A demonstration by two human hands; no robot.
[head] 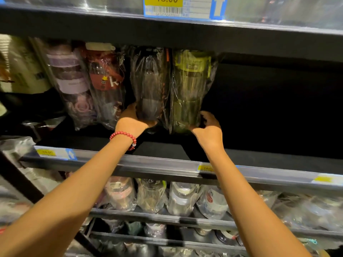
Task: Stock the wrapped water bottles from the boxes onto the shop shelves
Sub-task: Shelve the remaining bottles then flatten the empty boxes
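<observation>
Dark shop shelving fills the view, and both arms reach onto the middle shelf (167, 151), whose right half stands bare and black. 4 wrapped bottles stand there in a row: a lilac one (70, 80), a red one (105, 84), then the black bottle (150, 84) and the green bottle (189, 86), these 2 touching side by side near the middle.

At the base of the black bottle the left hand (132, 120), with a red bead bracelet (123, 137) on its wrist, curls its grip round the lower left side. Over at the foot of the green bottle, the right hand (208, 128) has its fingers bent round the lower right edge.

Each bottle looks like hard, light, empty plastic, stiff enough to squeeze, but the loose clear wrap is glossy and crinkled, so I would expect it to slide over the bottle. Low on the body, as both hands are placed, seems the safest hold; grabbing slack wrap would likely slip.

Overhead, a yellow price tag (163, 1) reads "18.00" above a barcode, beside a blue card with a white arrow. Smaller yellow tags sit on the shelf's front rail, too blurred to read. White lettering on the red bottle starts with what looks like a "K".
</observation>
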